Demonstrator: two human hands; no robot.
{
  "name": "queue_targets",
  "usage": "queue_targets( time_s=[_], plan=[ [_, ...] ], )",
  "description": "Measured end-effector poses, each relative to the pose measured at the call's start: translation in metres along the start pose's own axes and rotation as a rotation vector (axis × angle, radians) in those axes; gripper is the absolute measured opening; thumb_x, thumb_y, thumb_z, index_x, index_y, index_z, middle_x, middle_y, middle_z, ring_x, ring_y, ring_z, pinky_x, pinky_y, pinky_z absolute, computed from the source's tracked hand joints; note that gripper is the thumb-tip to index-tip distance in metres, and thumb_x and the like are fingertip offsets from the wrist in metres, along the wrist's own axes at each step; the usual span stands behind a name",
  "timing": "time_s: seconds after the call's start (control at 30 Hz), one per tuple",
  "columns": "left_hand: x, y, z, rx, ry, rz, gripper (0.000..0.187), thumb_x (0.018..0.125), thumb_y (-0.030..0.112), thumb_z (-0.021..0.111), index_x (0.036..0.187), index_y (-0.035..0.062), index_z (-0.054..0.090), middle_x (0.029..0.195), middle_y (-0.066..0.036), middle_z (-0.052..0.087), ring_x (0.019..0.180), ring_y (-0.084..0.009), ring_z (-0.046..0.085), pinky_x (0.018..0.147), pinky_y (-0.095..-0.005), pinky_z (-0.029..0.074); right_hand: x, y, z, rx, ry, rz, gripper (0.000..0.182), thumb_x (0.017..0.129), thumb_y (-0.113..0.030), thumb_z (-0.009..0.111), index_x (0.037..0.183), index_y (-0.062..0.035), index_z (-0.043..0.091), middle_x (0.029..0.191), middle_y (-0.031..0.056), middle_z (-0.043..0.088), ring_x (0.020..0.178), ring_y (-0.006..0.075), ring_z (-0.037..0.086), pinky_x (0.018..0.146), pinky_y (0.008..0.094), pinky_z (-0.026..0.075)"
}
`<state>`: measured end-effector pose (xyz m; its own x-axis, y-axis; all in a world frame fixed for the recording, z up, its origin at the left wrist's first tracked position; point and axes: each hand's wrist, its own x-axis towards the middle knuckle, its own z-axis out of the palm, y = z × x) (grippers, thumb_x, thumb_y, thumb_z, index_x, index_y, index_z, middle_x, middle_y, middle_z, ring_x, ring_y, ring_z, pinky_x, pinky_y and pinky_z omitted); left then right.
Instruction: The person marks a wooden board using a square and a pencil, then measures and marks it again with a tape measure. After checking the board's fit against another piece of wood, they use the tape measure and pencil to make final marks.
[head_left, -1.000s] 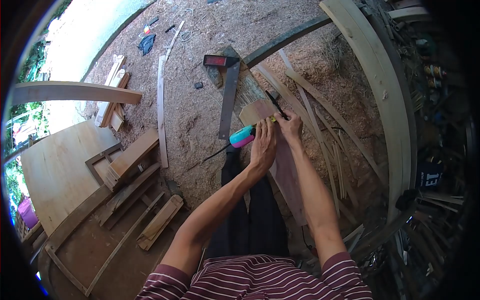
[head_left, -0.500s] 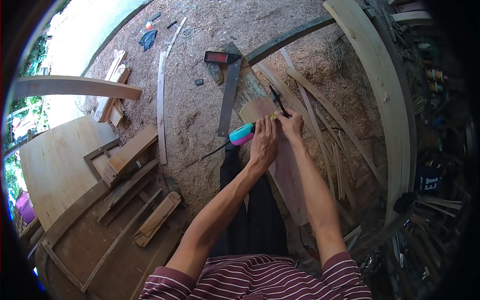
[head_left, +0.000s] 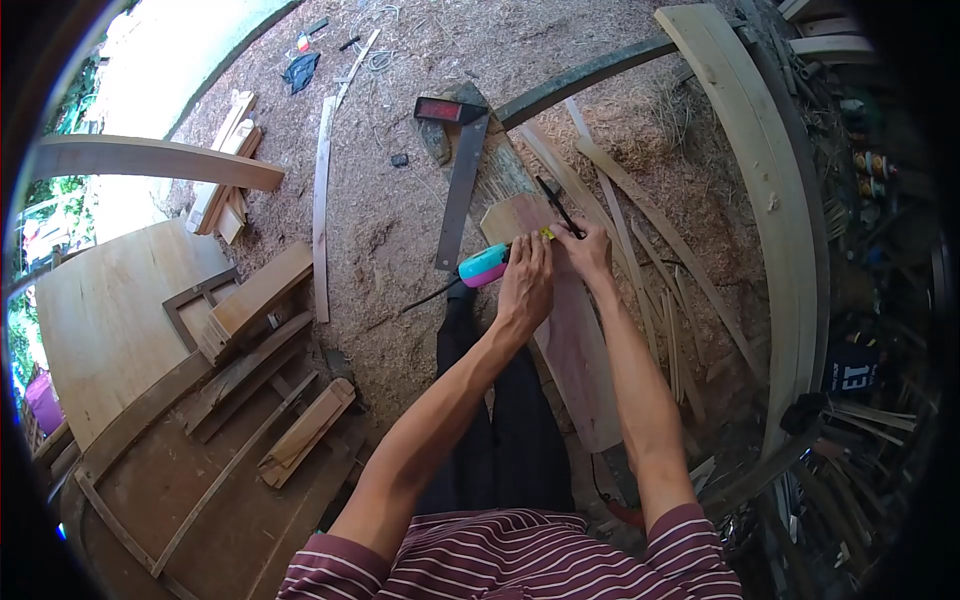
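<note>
A reddish-brown board (head_left: 575, 350) with a cut, angled far end lies lengthwise in front of me. Across it, near that end, runs a short stretch of yellow tape from a teal and pink tape measure (head_left: 484, 265). My left hand (head_left: 528, 280) presses on the tape and board, fingers together, right beside the measure's case. My right hand (head_left: 585, 250) pinches a dark, slim marking tool (head_left: 561, 208) at the board's right edge, by the tape's end. Beyond them a square with a metal blade (head_left: 463, 190) rests partly on a rough plank.
Thin wood strips (head_left: 665, 235) lie to the right, beside a long curved beam (head_left: 750, 150). On the left are a plywood sheet (head_left: 110, 320), a curved wooden frame (head_left: 140, 425) and stacked offcuts (head_left: 228, 165). Shavings cover the ground.
The view has shifted slightly. Both hands stay at the tape on the board, and the dark tool in my right hand is tilted a little differently.
</note>
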<state>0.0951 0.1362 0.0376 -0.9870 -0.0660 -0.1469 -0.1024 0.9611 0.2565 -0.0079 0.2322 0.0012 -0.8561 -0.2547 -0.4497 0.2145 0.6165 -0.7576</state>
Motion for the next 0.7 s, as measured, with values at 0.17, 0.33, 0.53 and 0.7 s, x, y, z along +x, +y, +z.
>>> queue_targets(
  time_s=[0.17, 0.33, 0.53, 0.7],
  plan=[
    [-0.006, 0.005, -0.001, 0.089, -0.062, 0.013, 0.058, 0.079, 0.012, 0.049, 0.131, -0.0129, 0.038, 0.135, -0.028, 0.041, 0.128, -0.0390, 0.040, 0.113, -0.0433, 0.021, -0.005, -0.002, 0.004, 0.039, 0.043, -0.002, 0.025, 0.076, -0.022, 0.073, 0.092, -0.0024, 0.070, 0.075, 0.0109, 0.068, 0.068, 0.0172, 0.064, 0.064, 0.0311, 0.049],
    [-0.014, -0.004, -0.044, -0.007, 0.038, 0.048, 0.057, 0.079, 0.013, 0.055, 0.130, -0.0066, 0.042, 0.134, -0.025, 0.043, 0.129, -0.0393, 0.037, 0.114, -0.0429, 0.018, -0.003, 0.000, 0.003, 0.085, 0.038, -0.021, 0.023, 0.075, -0.022, 0.074, 0.090, -0.0034, 0.070, 0.072, 0.0092, 0.067, 0.065, 0.0169, 0.063, 0.062, 0.0309, 0.048],
    [-0.027, -0.063, -0.055, -0.370, -0.025, -0.202, 0.046, 0.076, 0.012, 0.066, 0.119, 0.0078, 0.052, 0.112, -0.014, 0.055, 0.108, -0.0344, 0.052, 0.094, -0.0416, 0.042, -0.002, -0.006, 0.001, -0.018, 0.023, 0.061, 0.024, 0.074, -0.026, 0.075, 0.086, -0.0054, 0.071, 0.070, 0.0088, 0.067, 0.062, 0.0160, 0.062, 0.058, 0.0313, 0.046],
    [-0.022, -0.066, -0.055, -0.342, -0.152, -0.115, 0.044, 0.075, 0.010, 0.066, 0.116, 0.0100, 0.052, 0.106, -0.010, 0.056, 0.098, -0.0334, 0.053, 0.082, -0.0438, 0.046, -0.005, -0.008, 0.001, 0.021, 0.067, 0.002, 0.023, 0.074, -0.023, 0.075, 0.085, -0.0039, 0.071, 0.066, 0.0070, 0.065, 0.060, 0.0157, 0.060, 0.057, 0.0305, 0.045]
  ],
)
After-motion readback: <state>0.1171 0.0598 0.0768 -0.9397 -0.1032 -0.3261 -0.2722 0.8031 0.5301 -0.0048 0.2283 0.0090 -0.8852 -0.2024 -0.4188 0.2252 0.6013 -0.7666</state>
